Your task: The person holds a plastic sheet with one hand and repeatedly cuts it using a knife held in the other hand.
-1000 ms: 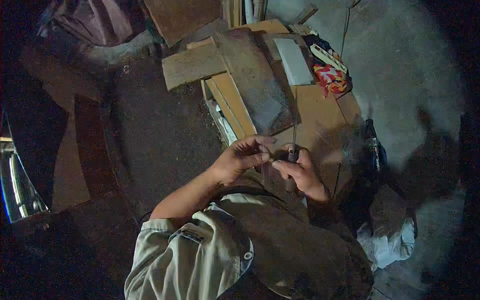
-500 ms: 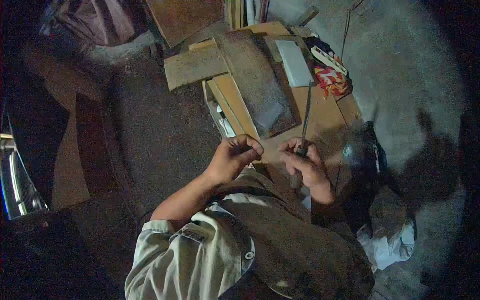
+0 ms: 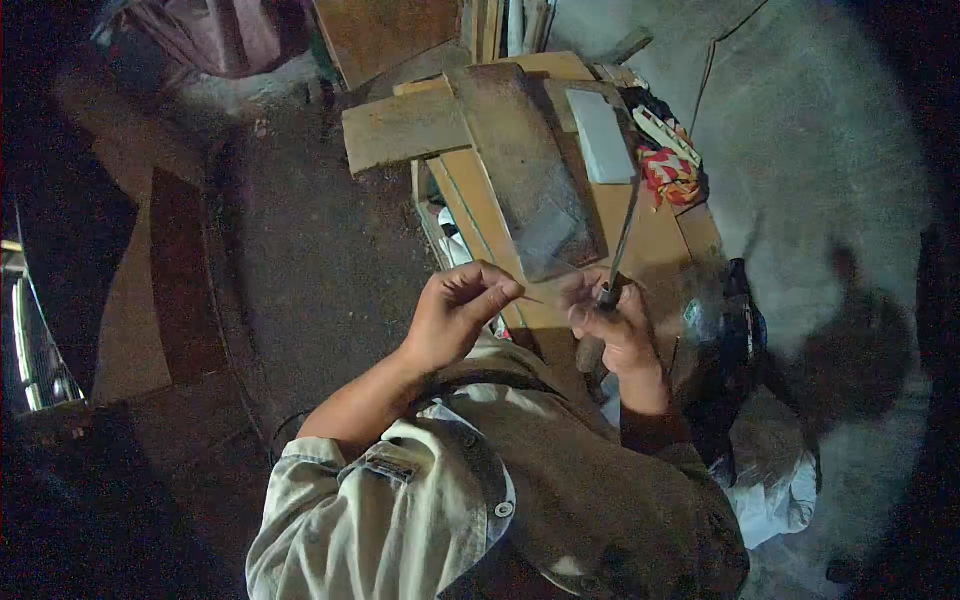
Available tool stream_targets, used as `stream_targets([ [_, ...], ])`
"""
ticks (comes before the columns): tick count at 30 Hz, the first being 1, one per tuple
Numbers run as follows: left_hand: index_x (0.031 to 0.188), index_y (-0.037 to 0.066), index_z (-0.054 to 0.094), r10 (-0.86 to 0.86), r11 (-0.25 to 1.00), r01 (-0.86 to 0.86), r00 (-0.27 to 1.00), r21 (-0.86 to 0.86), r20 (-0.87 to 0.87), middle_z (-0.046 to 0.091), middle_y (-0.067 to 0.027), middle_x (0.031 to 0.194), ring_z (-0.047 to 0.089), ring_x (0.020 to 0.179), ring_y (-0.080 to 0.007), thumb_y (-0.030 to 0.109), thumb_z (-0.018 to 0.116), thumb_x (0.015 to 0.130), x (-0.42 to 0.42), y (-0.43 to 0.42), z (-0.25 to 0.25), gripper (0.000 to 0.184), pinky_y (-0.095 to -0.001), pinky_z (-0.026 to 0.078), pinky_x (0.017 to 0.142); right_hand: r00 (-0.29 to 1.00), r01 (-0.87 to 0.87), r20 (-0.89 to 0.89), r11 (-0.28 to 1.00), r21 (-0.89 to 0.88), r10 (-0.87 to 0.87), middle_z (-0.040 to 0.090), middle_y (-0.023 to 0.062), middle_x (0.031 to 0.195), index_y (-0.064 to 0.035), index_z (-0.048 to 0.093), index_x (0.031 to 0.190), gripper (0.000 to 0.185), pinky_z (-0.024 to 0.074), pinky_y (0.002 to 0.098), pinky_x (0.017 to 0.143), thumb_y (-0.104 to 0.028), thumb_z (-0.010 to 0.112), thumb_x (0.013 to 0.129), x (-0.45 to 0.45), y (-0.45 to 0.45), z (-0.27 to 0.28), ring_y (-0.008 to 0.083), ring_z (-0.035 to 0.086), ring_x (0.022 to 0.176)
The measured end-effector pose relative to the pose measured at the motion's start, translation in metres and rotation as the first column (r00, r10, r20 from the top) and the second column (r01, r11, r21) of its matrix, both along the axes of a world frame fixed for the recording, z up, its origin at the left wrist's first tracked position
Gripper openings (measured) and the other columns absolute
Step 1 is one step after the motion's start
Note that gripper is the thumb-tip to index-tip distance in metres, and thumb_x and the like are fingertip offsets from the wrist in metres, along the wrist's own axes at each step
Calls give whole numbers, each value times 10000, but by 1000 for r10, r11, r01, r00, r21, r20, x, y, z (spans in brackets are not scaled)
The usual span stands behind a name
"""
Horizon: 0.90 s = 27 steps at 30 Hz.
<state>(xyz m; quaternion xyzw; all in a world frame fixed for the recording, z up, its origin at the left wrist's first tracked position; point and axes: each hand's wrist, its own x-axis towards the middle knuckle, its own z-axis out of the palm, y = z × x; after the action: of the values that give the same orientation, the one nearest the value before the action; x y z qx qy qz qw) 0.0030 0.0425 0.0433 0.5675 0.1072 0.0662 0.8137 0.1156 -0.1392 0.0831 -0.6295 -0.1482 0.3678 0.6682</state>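
Observation:
My left hand (image 3: 460, 310) is closed in a pinch, with a small thin sliver (image 3: 533, 299) sticking out from between thumb and forefinger. To its right, my right hand (image 3: 622, 325) is wrapped round the dark handle of a long thin metal tool (image 3: 625, 235); the shaft points up and away from me. The right thumb and forefinger are blurred. A gap separates the two hands. Beyond them lies a worn brown board (image 3: 515, 140) with a grey rectangular piece (image 3: 548, 232) on its near end.
A white block (image 3: 600, 135) lies on the boards near a red and yellow cloth (image 3: 670, 178). A tan board (image 3: 405, 130) sits at the left of the pile. Dark items (image 3: 738, 310) and a white bag (image 3: 775, 505) are on the floor at right.
My hands were together a second ago and have since moved apart. The tool's shaft has tilted to the right. The view has shifted slightly.

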Motion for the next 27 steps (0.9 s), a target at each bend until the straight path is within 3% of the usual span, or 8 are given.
stream_targets([
  [2, 927, -7, 607, 33, 994, -31, 999, -106, 16, 643, -54, 874, 597, 823, -119, 139, 613, 879, -1, 1, 1, 153, -269, 474, 731, 985, 40, 172, 995, -86, -24, 586, 18, 709, -19, 577, 872, 204, 393, 206, 500, -106, 701, 735, -3, 4, -4, 66, 496, 551],
  [5, 936, -14, 607, 71, 976, -75, 997, -203, -25, 642, -60, 809, 620, 744, -133, 109, 586, 892, -3, 1, 1, 132, -265, 493, 694, 978, 108, 186, 990, -90, -90, 588, 8, 720, -23, 581, 890, 232, 402, 203, 524, -97, 718, 717, -5, 7, -3, 65, 504, 573],
  [9, 933, -13, 606, 95, 976, -99, 995, -195, -27, 640, -60, 818, 622, 752, -132, 97, 592, 885, -5, 2, 4, 121, -269, 499, 691, 969, 161, 204, 981, -105, -137, 587, -16, 744, -38, 610, 821, 166, 423, 202, 583, -113, 730, 735, -4, 10, -1, 60, 522, 647],
  [11, 943, -15, 604, 118, 969, -122, 993, -217, -28, 638, -60, 824, 622, 755, -131, 89, 603, 877, -6, 1, 7, 124, -267, 499, 681, 936, 194, 310, 979, -53, -169, 579, 2, 753, -29, 594, 865, 186, 421, 208, 565, -104, 717, 748, -5, 11, -4, 76, 535, 650],
  [17, 961, 9, 610, 140, 978, -146, 989, -149, -49, 652, -51, 811, 635, 730, -126, 93, 613, 866, -7, 1, 11, 127, -261, 511, 659, 950, 269, 159, 963, 20, -268, 579, 36, 777, 3, 540, 1002, 328, 463, 232, 590, -38, 717, 729, -5, 18, 0, 107, 564, 659],
  [23, 954, 14, 619, 135, 980, -148, 985, -133, -105, 655, -50, 810, 626, 708, -118, 109, 616, 867, -9, 4, 15, 128, -256, 501, 645, 934, 274, 255, 960, -62, -251, 612, 60, 800, -4, 531, 1033, 357, 477, 235, 568, -6, 708, 723, -3, 20, 4, 116, 589, 638],
  [27, 876, 13, 638, 142, 985, -155, 976, -74, -163, 664, -54, 782, 625, 691, -119, 138, 616, 874, -11, 8, 7, 128, -259, 496, 621, 942, 268, 217, 963, -28, -256, 626, 67, 806, -9, 524, 1048, 389, 472, 231, 548, -7, 717, 710, 0, 19, 2, 115, 591, 622],
])
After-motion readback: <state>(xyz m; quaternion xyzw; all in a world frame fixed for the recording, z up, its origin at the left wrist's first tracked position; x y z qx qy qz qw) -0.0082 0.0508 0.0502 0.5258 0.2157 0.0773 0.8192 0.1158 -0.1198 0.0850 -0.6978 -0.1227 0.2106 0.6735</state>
